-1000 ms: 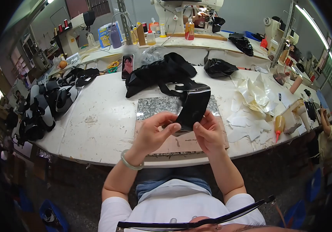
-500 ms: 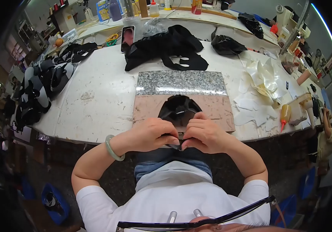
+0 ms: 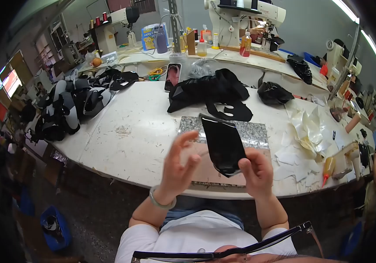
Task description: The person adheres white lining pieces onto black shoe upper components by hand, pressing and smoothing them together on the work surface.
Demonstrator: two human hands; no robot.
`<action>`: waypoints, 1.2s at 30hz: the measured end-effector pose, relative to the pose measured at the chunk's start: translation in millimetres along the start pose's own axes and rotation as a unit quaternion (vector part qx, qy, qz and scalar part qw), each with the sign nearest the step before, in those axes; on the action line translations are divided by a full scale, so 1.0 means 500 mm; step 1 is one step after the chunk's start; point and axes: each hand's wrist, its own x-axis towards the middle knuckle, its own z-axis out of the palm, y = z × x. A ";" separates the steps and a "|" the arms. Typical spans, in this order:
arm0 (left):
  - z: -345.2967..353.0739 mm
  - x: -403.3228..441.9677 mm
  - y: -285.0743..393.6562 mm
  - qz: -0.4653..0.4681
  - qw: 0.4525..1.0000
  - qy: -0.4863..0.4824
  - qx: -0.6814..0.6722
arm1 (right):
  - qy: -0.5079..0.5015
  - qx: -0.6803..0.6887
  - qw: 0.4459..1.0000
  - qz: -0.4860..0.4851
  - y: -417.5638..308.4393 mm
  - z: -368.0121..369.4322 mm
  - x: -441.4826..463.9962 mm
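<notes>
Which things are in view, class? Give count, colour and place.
black piece: one, black, in right hand
slab: one, speckled grey and pink, on table
table: one, white, beneath
black material: one heap, black, behind slab
cut pieces: many, black and grey, table's left
phone: one, pinkish screen, table's back
pale scraps: many, cream, table's right
nearest bottle: one, yellow, table's right
sewing machines: at least two, white, background
left hand: one, bare, beside black piece
right hand: one, bare, holding black piece

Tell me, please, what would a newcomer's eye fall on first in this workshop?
Probably the glossy black piece, held in the right grip over the speckled slab on the white table. Next, perhaps, the heap of black and grey pieces at the table's left and the pearly pale sheets at its right.
</notes>
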 end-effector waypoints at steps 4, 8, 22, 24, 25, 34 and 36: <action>0.074 -0.016 -0.023 -0.099 0.952 -0.017 -0.290 | 0.031 0.027 0.999 0.034 0.029 0.023 0.035; 0.081 0.026 -0.028 -0.231 0.887 0.031 -0.398 | 0.039 0.082 0.988 0.125 0.032 0.005 0.082; 0.027 0.176 -0.103 -0.236 0.913 -0.055 -0.329 | -0.089 -0.267 0.959 0.020 0.035 -0.027 0.250; 0.019 0.189 -0.113 -0.248 0.909 -0.069 -0.327 | -0.072 -0.307 0.946 -0.072 0.041 -0.020 0.277; 0.016 0.193 -0.120 -0.247 0.911 -0.074 -0.322 | -0.063 -0.326 0.936 -0.118 0.045 -0.017 0.286; -0.006 0.195 -0.163 -0.268 0.913 -0.056 -0.303 | -0.115 -0.340 0.924 -0.133 0.105 -0.002 0.311; -0.009 0.191 -0.172 -0.265 0.915 -0.046 -0.300 | -0.113 -0.305 0.937 -0.129 0.114 0.004 0.313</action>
